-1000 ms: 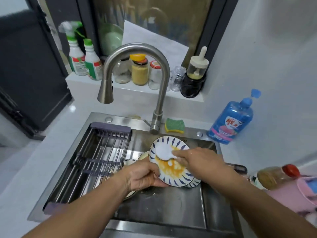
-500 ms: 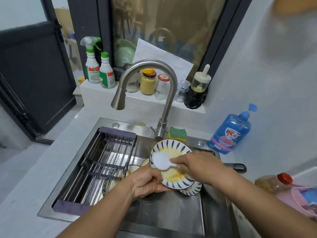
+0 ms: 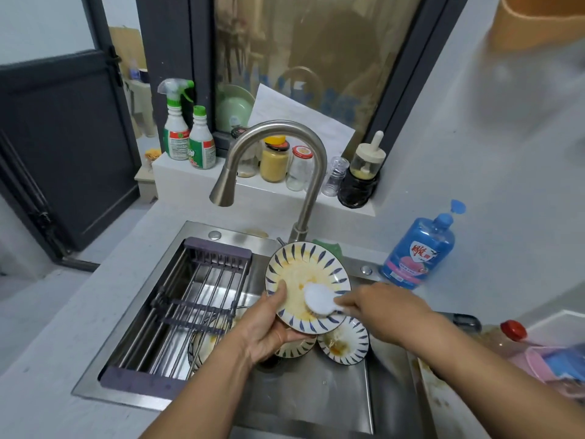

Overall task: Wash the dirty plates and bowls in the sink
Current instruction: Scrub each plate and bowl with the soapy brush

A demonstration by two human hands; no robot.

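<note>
The plate (image 3: pixel 304 270), tilted over the sink (image 3: pixel 310 403) near its back edge, could slip under hard scrubbing and crack on the dirty bowl (image 3: pixel 343 345) below. The left hand (image 3: pixel 269 331) curls around its lower rim, thumb on the face. The right hand (image 3: pixel 380 308) pinches a white scrubber (image 3: pixel 318 299) against it.

Green sponge (image 3: pixel 330 248) largely hidden behind the held plate (image 3: pixel 302 272); one dish (image 3: pixel 202 345) obscured beneath the rack (image 3: pixel 202 293); orange object (image 3: pixel 538 23) and pink container (image 3: pixel 557 369) cropped by the edge.
</note>
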